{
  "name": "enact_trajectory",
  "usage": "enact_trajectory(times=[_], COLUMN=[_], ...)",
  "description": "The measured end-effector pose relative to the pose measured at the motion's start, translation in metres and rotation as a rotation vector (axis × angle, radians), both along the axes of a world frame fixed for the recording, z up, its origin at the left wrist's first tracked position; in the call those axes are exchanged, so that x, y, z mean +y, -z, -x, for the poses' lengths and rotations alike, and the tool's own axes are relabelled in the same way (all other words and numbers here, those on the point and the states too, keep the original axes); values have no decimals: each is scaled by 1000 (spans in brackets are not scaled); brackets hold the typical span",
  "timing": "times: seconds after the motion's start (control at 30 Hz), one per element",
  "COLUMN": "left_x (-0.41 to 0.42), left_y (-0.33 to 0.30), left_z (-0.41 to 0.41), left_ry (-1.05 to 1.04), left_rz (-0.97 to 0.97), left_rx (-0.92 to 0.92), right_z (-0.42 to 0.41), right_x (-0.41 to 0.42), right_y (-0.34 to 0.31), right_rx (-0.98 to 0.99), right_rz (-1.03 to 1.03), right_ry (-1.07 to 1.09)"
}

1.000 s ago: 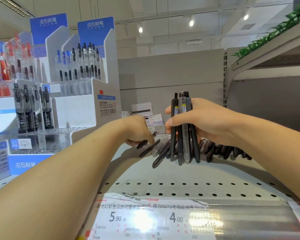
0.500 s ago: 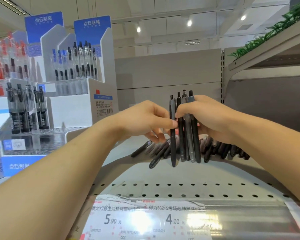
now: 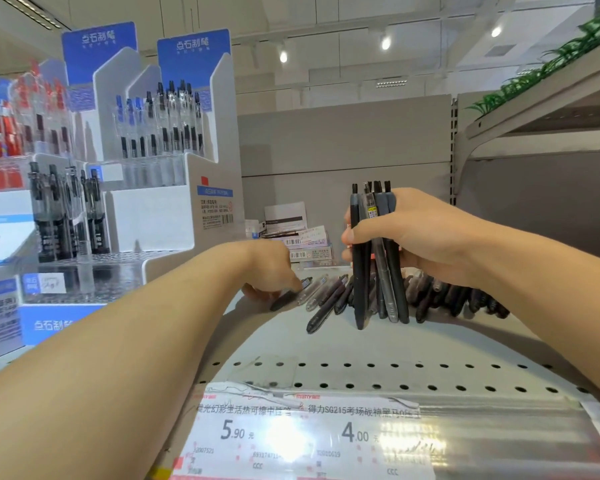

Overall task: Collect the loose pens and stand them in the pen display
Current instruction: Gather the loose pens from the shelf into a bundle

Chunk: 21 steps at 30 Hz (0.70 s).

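My right hand grips a bundle of several dark pens upright above the shelf. More loose dark pens lie in a row on the grey shelf below and behind that hand. My left hand reaches down to the left end of the row, and its fingertips pinch one black pen that still lies on the shelf. The white and blue tiered pen display stands at the left, with pens upright in its clear slots.
Small flat boxes are stacked at the back of the shelf behind the pens. A price strip runs along the shelf's front edge. A second shelf with green plants overhangs at the upper right.
My left hand added a pen to the bundle held by my right hand half a second ago. It has since dropped back down to the shelf and taken hold of another loose pen.
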<state>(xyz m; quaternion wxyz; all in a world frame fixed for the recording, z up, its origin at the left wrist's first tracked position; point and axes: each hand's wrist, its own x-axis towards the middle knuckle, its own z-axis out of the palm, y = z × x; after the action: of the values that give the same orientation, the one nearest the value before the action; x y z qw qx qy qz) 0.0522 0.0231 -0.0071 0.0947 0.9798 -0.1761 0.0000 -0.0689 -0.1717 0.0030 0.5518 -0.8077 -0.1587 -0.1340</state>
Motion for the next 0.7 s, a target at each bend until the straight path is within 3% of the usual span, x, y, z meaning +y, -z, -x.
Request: enact_trajectory(times=[0.1,0.23,0.4,0.53,0.7], left_x=[-4,-1,2,-12,-27], left_y=[2,-4,-21,-23,-16], left_z=[-1,9,37,57,61], left_ry=[-53,-47,292,462,507], left_rz=[35,266,715,644,551], left_rx=[43,57,61,87,61], right_z=[1,0,-5,-8,-8], right_x=[0,0,-2,-4,-2], right_y=[0,2,3,2,3], right_rx=[51,72,46,40,18], right_rz=[-22,4,-17,11,59], right_ry=[-61,-48,74,119,110])
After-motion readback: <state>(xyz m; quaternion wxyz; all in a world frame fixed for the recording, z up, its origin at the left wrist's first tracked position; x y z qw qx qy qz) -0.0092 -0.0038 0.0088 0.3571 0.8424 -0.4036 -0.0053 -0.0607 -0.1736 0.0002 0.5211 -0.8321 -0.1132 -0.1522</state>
